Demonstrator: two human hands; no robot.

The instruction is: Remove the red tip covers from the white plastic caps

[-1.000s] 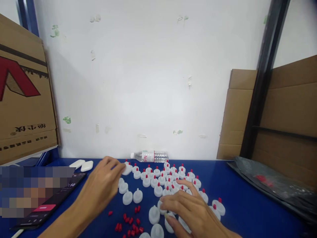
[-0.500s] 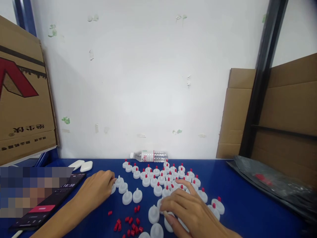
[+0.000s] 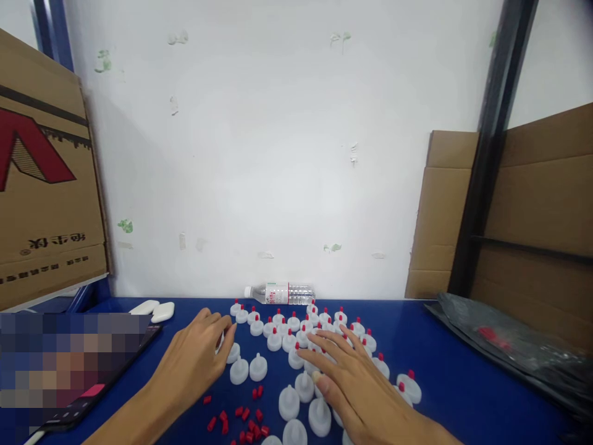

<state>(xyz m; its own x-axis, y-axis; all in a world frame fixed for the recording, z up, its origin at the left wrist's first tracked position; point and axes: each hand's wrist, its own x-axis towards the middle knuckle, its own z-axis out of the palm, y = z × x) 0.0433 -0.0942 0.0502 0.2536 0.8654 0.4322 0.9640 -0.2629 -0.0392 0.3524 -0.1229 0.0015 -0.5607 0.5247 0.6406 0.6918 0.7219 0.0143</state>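
Note:
Many white plastic caps (image 3: 258, 368) lie on the blue table (image 3: 445, 383); the far ones carry red tips (image 3: 278, 337). Loose small red tips (image 3: 243, 423) are scattered near the front edge. My left hand (image 3: 194, 361) rests at the left of the cluster, its fingers curled over a white cap that they mostly hide. On the right, my right hand (image 3: 354, 386) lies over the caps with its fingers stretched out and spread, the thumb beside an untipped cap (image 3: 304, 384). Nothing shows in its grasp.
A clear water bottle (image 3: 280, 292) lies against the white wall. Cardboard boxes stand at the left (image 3: 46, 185) and right (image 3: 532, 210), with a black post (image 3: 491, 148) between wall and box. A black plastic bag (image 3: 509, 346) lies right; a phone (image 3: 88, 395) and white pieces (image 3: 152, 309) left.
My left hand drew back from the far row to the nearer loose caps and curled over one. The right hand's fingers uncurled and spread forward over the caps.

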